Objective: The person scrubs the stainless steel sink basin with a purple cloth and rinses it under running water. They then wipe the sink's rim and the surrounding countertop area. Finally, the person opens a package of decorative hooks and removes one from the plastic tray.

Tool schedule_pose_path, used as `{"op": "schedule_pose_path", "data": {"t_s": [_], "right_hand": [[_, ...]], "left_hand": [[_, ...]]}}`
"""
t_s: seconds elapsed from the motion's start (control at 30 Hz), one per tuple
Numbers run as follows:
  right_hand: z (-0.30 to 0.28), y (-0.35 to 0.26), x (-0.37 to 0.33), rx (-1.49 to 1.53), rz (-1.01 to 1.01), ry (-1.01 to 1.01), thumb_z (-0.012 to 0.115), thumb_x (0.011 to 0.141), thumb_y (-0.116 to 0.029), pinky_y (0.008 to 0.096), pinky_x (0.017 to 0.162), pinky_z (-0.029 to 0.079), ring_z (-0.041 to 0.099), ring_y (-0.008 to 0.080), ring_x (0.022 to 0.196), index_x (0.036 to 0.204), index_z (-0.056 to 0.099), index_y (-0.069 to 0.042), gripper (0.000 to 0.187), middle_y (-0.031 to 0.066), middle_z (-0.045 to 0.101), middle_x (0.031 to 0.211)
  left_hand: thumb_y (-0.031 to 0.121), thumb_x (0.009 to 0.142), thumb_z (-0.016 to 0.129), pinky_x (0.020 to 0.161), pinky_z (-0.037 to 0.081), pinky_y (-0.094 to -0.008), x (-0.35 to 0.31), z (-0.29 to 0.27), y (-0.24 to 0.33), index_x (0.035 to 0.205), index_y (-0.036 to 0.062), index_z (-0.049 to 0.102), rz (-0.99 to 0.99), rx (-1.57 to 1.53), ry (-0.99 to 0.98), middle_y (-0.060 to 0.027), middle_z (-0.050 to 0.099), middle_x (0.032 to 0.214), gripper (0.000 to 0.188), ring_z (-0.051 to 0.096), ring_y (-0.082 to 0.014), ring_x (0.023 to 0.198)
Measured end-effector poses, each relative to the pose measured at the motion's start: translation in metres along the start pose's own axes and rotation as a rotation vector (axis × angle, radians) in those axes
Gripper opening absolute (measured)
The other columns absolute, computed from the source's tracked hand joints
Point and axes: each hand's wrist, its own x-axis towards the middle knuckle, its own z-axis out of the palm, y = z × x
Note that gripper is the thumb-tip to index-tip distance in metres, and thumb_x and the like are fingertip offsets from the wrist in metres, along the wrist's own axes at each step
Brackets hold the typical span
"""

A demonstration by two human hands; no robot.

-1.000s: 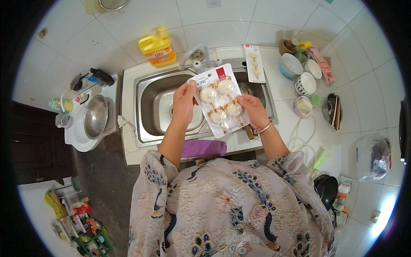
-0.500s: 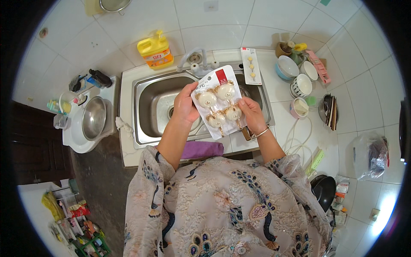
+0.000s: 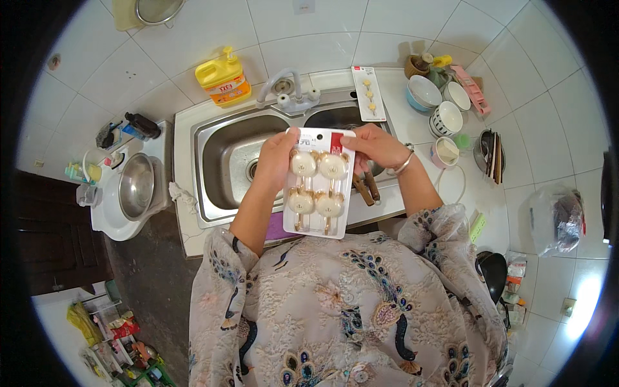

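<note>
Standing over the sink, the person is holding a flat blister pack of four round cream-coloured hooks (image 3: 317, 184) up in front of their chest, both hands gripping it by its upper corners. Their left hand (image 3: 278, 158) is closing around the pack's top left edge, thumb lying over the front, while their right hand (image 3: 375, 145), with a bracelet at the wrist, is pinching the top right corner beside a small red label. The pack is hanging upright between the two hands, above the near rim of the steel sink (image 3: 222, 155), whose basin is lying just beyond the left hand. Past the fingertips, a chrome tap (image 3: 284, 97) is rising from the sink's back edge, and a yellow detergent bottle (image 3: 222, 80) is sitting well beyond the left hand on the tiled ledge. A second, narrower card of small hooks (image 3: 369, 93) is resting just beyond the right hand, and bowls and cups (image 3: 438, 106) are crowding the counter farther out to that side.
</note>
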Motion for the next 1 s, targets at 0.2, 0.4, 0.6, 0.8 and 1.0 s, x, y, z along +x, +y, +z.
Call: {"op": "schedule_pose_path", "data": {"t_s": [0.2, 0.4, 0.6, 0.8, 1.0], "right_hand": [[0.000, -0.021, -0.008, -0.105, 0.074, -0.241, 0.049, 0.091, -0.036, 0.0182, 0.036, 0.035, 0.046, 0.0050, 0.040, 0.070, 0.059, -0.002, 0.041, 0.0004, 0.052, 0.051], [0.019, -0.010, -0.013, 0.361, -0.026, -0.419, 0.050, 0.090, -0.038, 0.0204, 0.034, 0.029, 0.040, 0.0070, 0.037, 0.073, 0.056, -0.003, 0.040, -0.0005, 0.048, 0.050], [0.069, 0.016, -0.011, 0.966, -0.120, -0.232, 0.050, 0.091, -0.034, 0.0211, 0.032, 0.030, 0.044, 0.0090, 0.034, 0.082, 0.060, -0.002, 0.034, 0.0024, 0.053, 0.050], [0.043, 0.015, 0.002, 0.625, -0.017, -0.047, 0.053, 0.087, -0.035, 0.0199, 0.032, 0.039, 0.053, 0.0091, 0.039, 0.082, 0.061, -0.001, 0.035, 0.0040, 0.058, 0.055], [0.039, 0.016, 0.002, 0.484, 0.095, -0.059, 0.052, 0.088, -0.034, 0.0206, 0.036, 0.043, 0.054, 0.0091, 0.043, 0.082, 0.059, -0.001, 0.034, 0.0047, 0.059, 0.062]], "left_hand": [[0.034, 0.092, 0.049, 0.053, 0.041, -0.0221, -0.005, 0.004, -0.006, 0.084, 0.0026, 0.061, -0.018, 0.033, -0.087, -0.0015, 0.059, 0.072, 0.034, 0.051, -0.0072, 0.059], [0.034, 0.094, 0.044, 0.059, 0.049, -0.0273, -0.033, 0.030, 0.002, 0.085, 0.0023, 0.057, 0.058, -0.288, -0.026, -0.0072, 0.063, 0.077, 0.036, 0.061, -0.0136, 0.066], [0.033, 0.093, 0.046, 0.058, 0.049, -0.0273, -0.022, 0.029, -0.014, 0.084, 0.0034, 0.057, 0.149, -0.440, -0.043, -0.0070, 0.063, 0.077, 0.033, 0.060, -0.0137, 0.065], [0.031, 0.091, 0.051, 0.056, 0.047, -0.0248, 0.015, 0.005, -0.009, 0.083, 0.0017, 0.061, 0.165, -0.166, -0.084, -0.0041, 0.062, 0.074, 0.032, 0.058, -0.0097, 0.063], [0.029, 0.090, 0.054, 0.056, 0.044, -0.0225, 0.017, 0.004, -0.003, 0.084, 0.0006, 0.062, 0.122, -0.024, -0.164, -0.0021, 0.060, 0.072, 0.030, 0.053, -0.0066, 0.061]]}}
